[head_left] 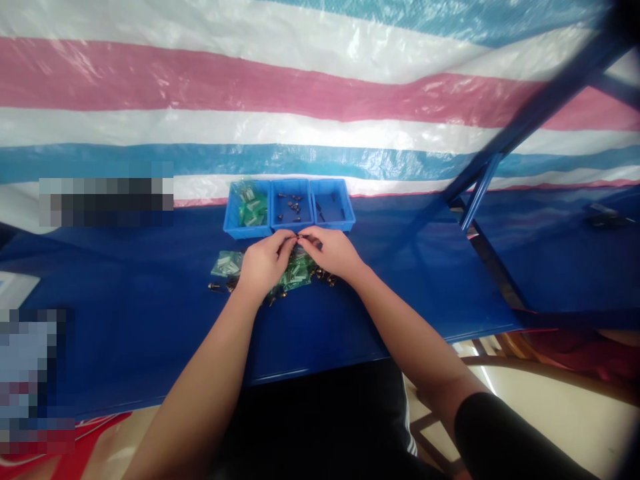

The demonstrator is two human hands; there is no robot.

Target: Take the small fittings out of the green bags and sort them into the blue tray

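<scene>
Three blue bins (295, 225): bags (253, 211) in one, dark pieces (293, 207) in two.

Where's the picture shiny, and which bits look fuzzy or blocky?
In the head view, white glare speckles the stripy sheet; in the head view, the thick beam goes blurry toward the top right corner; in the head view, blocky squares hide two patches at the left; in the head view, the small piece between the left hand and right hand is too tiny to make out.
</scene>
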